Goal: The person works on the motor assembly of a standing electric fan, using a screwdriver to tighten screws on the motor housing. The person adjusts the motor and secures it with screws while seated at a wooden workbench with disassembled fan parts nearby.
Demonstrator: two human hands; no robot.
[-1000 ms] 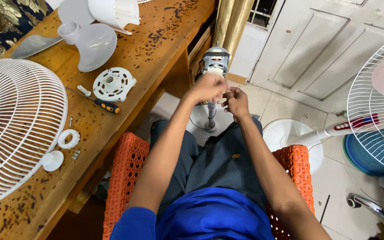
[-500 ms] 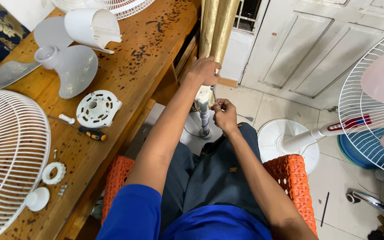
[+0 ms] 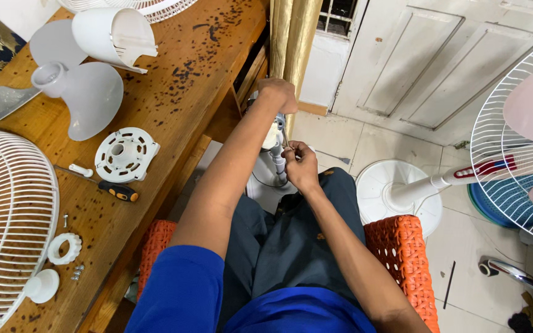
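Left hand (image 3: pixel 277 94) and right hand (image 3: pixel 300 165) largely hide the fan motor (image 3: pixel 273 137)

orange woven chair (image 3: pixel 405 246), speckled brown table (image 3: pixel 174 74), white grille (image 3: pixel 4 222).

No packages, labels, signs or screens here — as far as visible.
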